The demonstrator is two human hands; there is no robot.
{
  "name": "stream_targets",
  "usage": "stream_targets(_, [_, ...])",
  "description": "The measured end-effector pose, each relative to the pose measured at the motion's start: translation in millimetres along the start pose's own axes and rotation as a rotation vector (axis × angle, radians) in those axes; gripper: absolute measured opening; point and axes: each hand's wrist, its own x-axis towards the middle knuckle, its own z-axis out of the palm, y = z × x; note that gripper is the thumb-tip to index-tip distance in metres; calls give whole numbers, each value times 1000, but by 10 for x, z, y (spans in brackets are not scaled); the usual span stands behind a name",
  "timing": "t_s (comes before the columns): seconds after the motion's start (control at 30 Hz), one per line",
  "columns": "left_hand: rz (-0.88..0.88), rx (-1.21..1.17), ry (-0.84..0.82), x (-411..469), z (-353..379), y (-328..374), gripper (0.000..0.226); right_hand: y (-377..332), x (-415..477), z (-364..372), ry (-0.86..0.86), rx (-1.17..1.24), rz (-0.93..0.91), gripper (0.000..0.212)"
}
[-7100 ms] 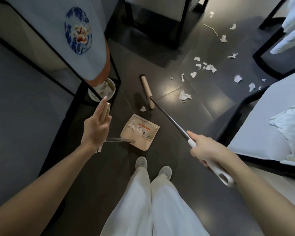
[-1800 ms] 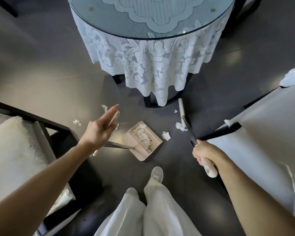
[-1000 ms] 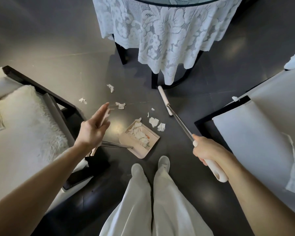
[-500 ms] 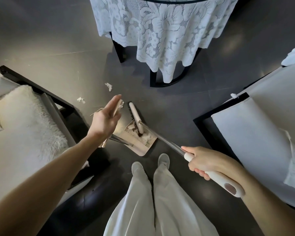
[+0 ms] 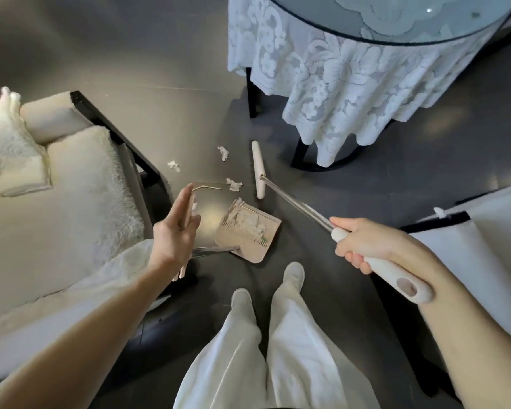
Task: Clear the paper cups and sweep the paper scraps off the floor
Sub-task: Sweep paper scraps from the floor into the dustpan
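A beige dustpan (image 5: 250, 233) holding several white paper scraps stands on the dark floor just ahead of my feet. My left hand (image 5: 174, 233) holds the top of its long beige handle between thumb and fingers. My right hand (image 5: 363, 246) grips the broom's white handle. The broom head (image 5: 258, 169) lies on the floor beyond the dustpan. Three loose scraps lie left of the broom head: one scrap (image 5: 234, 185) close to the pan, another scrap (image 5: 223, 152) farther off, and a third scrap (image 5: 174, 166) near the chair. No paper cup is in view.
A thin bent straw (image 5: 207, 187) lies by my left fingertips. A round glass table with a lace cloth (image 5: 337, 84) stands ahead right. A fluffy cream armchair (image 5: 56, 202) with a black frame is at left, and a white-cushioned chair (image 5: 484, 246) at right.
The broom head has come out of the dustpan and now lies farther away, beyond the loose scraps. My left hand still holds the dustpan handle.
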Motion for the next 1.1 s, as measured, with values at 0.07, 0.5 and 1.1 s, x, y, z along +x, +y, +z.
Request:
stream_targets(0.07, [-30, 11, 48, 21, 3, 15, 59, -262, 184, -74, -3, -55, -32, 76])
stream_targets(0.5, [-215, 58, 478, 87, 517, 125, 64, -2043, 2024, -676, -1, -678, -276, 68])
stream_targets(1.1, [-287, 30, 561, 336, 697, 280, 62, -1426, 1781, -985, -378, -835, 59, 86])
